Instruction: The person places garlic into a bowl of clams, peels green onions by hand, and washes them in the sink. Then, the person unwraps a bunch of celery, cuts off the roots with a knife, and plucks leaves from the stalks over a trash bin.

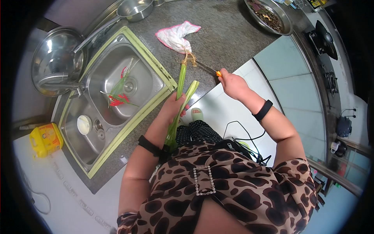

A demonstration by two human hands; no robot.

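Observation:
My left hand (174,106) is closed around green celery stalks (191,92), whose leafy ends hang down by my shirt. One stalk points up to a clump of tan roots (189,57) at the counter. A thicker stalk beside it ends in a pale end without roots. In my right hand (233,84) is a knife (206,68) with an orange handle, gripped with the fingers wrapped round it. Its blade reaches left to the roots and appears to touch them. Just beyond lies a white cloth (177,37) with a pink edge.
To the left is a double sink (150,84); red chilies (119,100) and green stems lie in one basin, a white bowl (84,124) in the other. A steel pan (286,25) with food stands at the counter's far right. A yellow jug (46,139) sits left of the sink.

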